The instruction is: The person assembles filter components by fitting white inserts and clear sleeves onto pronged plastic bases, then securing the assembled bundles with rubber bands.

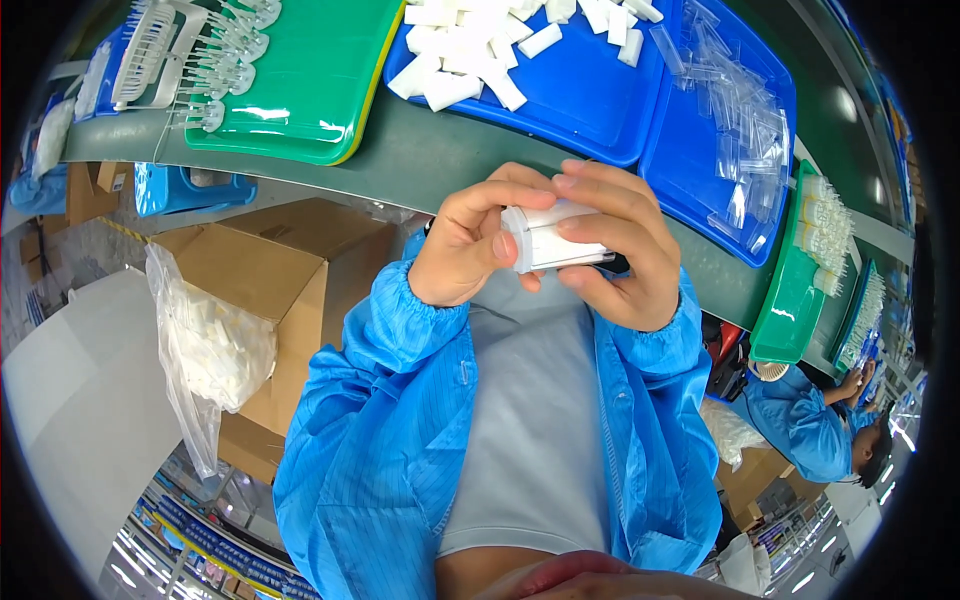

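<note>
Both of my hands are raised in front of my chest at the table's near edge. Between them is a short white piece with a translucent, rounded end on its left side. My left hand closes on that translucent end, thumb on the near side. Around the other end curl the fingers of my right hand, covering part of it. Its exact kind does not show. Just beyond my hands, a blue tray bears a heap of white blocks. Beside it, another blue tray contains clear plastic pieces.
At far left, a green tray holds clear stemmed parts. Right of the blue trays, a green tray has white bristly pieces. An open carton with bagged white pieces stands left. A co-worker sits at right.
</note>
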A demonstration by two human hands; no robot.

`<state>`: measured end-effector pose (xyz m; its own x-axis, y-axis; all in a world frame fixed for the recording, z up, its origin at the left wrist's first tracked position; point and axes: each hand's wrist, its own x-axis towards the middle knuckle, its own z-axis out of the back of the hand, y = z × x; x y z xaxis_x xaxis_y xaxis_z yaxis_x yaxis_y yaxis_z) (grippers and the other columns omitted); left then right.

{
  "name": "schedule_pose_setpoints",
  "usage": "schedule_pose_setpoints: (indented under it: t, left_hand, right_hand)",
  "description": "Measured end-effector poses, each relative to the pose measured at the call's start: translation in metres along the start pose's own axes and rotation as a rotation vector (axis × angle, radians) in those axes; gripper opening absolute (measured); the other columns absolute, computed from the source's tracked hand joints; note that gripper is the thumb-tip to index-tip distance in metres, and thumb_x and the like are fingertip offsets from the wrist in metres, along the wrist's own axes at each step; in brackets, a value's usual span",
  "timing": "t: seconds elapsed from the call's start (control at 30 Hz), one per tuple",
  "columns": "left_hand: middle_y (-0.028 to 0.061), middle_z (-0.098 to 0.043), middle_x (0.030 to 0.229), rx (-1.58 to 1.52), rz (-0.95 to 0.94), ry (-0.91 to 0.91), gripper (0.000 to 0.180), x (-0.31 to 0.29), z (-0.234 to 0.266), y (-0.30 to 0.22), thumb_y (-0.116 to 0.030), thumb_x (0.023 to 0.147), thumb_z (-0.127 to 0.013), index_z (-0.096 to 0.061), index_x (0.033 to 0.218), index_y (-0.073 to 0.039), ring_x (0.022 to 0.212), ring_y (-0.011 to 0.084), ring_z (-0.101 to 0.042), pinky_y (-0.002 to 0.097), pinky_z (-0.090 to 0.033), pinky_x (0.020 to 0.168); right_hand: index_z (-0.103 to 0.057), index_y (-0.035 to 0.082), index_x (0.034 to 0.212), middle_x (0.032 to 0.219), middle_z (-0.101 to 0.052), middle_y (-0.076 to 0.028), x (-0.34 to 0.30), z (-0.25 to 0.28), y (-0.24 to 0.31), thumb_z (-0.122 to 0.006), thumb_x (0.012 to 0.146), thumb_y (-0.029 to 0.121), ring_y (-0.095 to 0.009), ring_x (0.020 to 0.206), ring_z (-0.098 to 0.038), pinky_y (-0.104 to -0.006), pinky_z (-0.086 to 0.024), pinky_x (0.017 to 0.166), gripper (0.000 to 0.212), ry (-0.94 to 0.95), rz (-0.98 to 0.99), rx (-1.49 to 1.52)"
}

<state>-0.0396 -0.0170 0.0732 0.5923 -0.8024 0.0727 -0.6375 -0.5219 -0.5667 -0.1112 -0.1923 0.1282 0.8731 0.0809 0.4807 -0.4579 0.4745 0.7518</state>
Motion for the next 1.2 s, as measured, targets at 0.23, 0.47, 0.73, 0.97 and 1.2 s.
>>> schedule_pose_setpoints:
  t: [0.23, 0.47, 0.73, 0.97, 1.2]
  left_hand:
    - [0.0162, -0.046, 0.13, 0.217, -0.121, 0.072, 0.046, 0.004, -0.011, -0.01, -0.01, 0.083, -0.07, -0.054, 0.124, 0.003, 0.115, 0.0279, -0.054, 0.0363, -0.055, 0.086]
    - [0.0167, -0.048, 0.127, 0.387, -0.137, 0.078, 0.048, 0.001, -0.012, -0.018, 0.004, 0.078, -0.07, -0.056, 0.124, 0.005, 0.113, 0.0276, -0.056, 0.0357, -0.056, 0.088]
    - [0.0162, -0.048, 0.127, 0.393, -0.114, 0.063, 0.046, 0.0, -0.01, -0.015, 0.005, 0.081, -0.066, -0.054, 0.125, 0.005, 0.113, 0.0258, -0.056, 0.0348, -0.055, 0.088]
    - [0.0145, -0.044, 0.132, 0.238, 0.154, -0.114, 0.044, 0.003, -0.021, -0.02, -0.005, 0.093, -0.054, -0.038, 0.134, -0.002, 0.116, 0.0263, -0.054, 0.0387, -0.053, 0.091]
    - [0.0137, -0.042, 0.133, 0.122, 0.13, -0.048, 0.026, 0.007, -0.02, -0.014, -0.009, 0.094, -0.054, -0.038, 0.114, -0.01, 0.12, 0.0281, -0.051, 0.0438, -0.053, 0.09]
  right_hand:
    - [-0.068, 0.01, 0.099, 0.124, -0.056, -0.012, -0.008, -0.006, 0.001, -0.083, 0.058, 0.02, -0.036, 0.112, -0.055, -0.0426, -0.051, 0.087, 0.044, -0.118, 0.095, -0.161]
    - [-0.067, 0.007, 0.096, 0.121, -0.058, -0.013, -0.002, -0.001, 0.002, -0.08, 0.063, 0.015, -0.036, 0.113, -0.055, -0.0419, -0.05, 0.087, 0.036, -0.044, 0.084, -0.147]
    - [-0.065, 0.006, 0.098, 0.12, -0.058, -0.013, -0.005, -0.004, 0.0, -0.079, 0.064, 0.013, -0.035, 0.115, -0.053, -0.0425, -0.049, 0.089, 0.037, -0.045, 0.06, -0.13]
    - [-0.066, 0.006, 0.107, 0.122, -0.056, -0.014, -0.002, 0.005, -0.006, -0.08, 0.067, 0.013, -0.033, 0.112, -0.055, -0.0397, -0.048, 0.089, 0.043, -0.105, 0.027, -0.215]
    - [-0.065, 0.003, 0.11, 0.12, -0.058, -0.017, 0.004, 0.005, -0.015, -0.066, 0.08, 0.001, -0.025, 0.105, -0.06, -0.033, -0.051, 0.084, 0.031, -0.266, -0.242, 0.211]
